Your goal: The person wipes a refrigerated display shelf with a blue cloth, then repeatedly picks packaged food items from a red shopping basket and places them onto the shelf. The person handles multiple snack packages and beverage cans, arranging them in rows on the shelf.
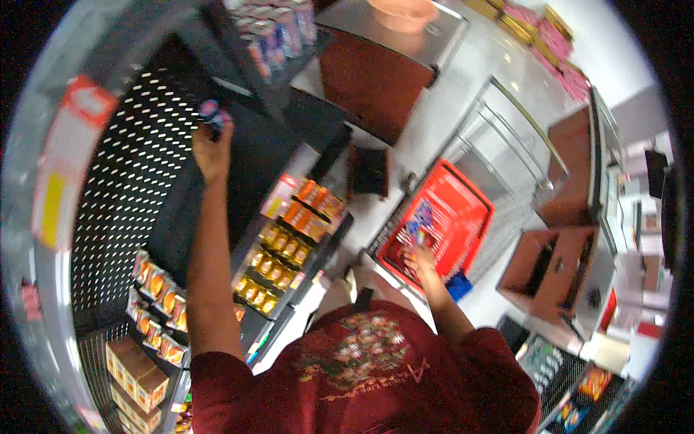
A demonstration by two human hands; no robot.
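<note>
My left hand (213, 149) reaches over the black shelf beside a perforated back panel. It grips a small dark package with pink and blue marks (216, 114), blurred. To the right, my right hand (417, 259) is low inside a red plastic basket (465, 217) on a metal cart (518, 130). Its fingers are at some small blue and silver packets (420, 217) lying in the basket; whether it holds one I cannot tell. Gold-wrapped packs (271, 271) and orange packs (309, 209) stand in rows on the shelf between my arms.
Cans (279, 40) stand on an upper shelf ahead. Brown counters (374, 81) lie beyond, one bearing an orange basin (404, 13). Snack packets (162, 293) and boxes (135, 374) sit at lower left. A brown cabinet (547, 266) stands right of the cart.
</note>
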